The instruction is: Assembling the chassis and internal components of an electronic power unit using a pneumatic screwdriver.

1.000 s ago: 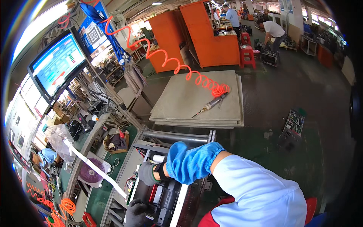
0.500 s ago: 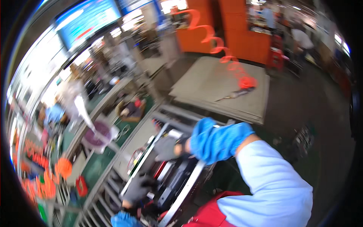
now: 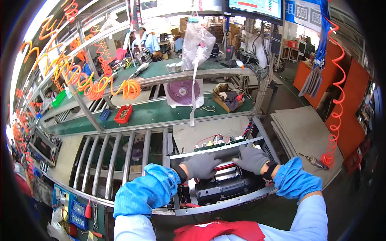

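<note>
An open metal chassis (image 3: 225, 204) lies before me at the end of a roller conveyor. Inside it is a black cylindrical unit (image 3: 227, 188), with red cables beside it. My left hand (image 3: 202, 165), in a grey glove, bends its fingers over a light grey metal panel (image 3: 227, 154) across the chassis. On the panel's right part rests my right hand (image 3: 251, 159), also gloved, fingers curled at the edge. Some fingertips of both hands are hidden. Beyond the panel sits a circuit board with thin wires (image 3: 219, 140). Blue sleeve covers wrap both forearms.
Metal rollers (image 3: 113, 164) run to the left of the chassis. Past them are a red parts bin (image 3: 123, 114), a purple-and-white fan (image 3: 183, 92) and a cardboard box (image 3: 227, 98). Grey boards (image 3: 305, 128) lie stacked at right, under a coiled orange air hose (image 3: 335, 104). Tools hang at lower left.
My view has swung left and levelled, bringing the conveyor and the whole chassis into sight. Both gloved hands remain at the chassis and now lie side by side along the panel.
</note>
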The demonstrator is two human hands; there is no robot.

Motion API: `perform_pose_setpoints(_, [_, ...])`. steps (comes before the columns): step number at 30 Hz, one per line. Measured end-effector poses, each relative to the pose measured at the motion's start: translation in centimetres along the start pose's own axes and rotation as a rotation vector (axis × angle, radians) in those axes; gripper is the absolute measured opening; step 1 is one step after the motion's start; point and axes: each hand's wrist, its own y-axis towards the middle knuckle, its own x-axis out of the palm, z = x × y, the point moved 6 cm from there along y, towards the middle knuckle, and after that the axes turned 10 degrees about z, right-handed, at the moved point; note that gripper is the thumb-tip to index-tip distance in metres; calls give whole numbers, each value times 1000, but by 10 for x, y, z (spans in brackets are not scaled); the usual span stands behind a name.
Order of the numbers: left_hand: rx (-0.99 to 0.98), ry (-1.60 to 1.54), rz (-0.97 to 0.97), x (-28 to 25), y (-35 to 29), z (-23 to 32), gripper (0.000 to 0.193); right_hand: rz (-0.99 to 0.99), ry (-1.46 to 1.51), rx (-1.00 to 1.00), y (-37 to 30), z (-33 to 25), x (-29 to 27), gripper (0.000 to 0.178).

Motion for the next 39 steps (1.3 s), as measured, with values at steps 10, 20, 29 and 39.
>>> perform_pose_setpoints(10, [217,127,-48,3,4,5,22,44,-30,-289,20,-12,10,44])
perform_pose_setpoints(20, [-526,40,-237,16,9,-8,46,-27,53,-641,13,-7,-1,46])
perform_pose_setpoints(29, [74,42,-96,7,3,-5,38,74,-45,35,7,-6,10,48])
perform_pose_setpoints(39, [241,54,-76,1,2,1,26,29,-113,-18,18,-6,17,39])
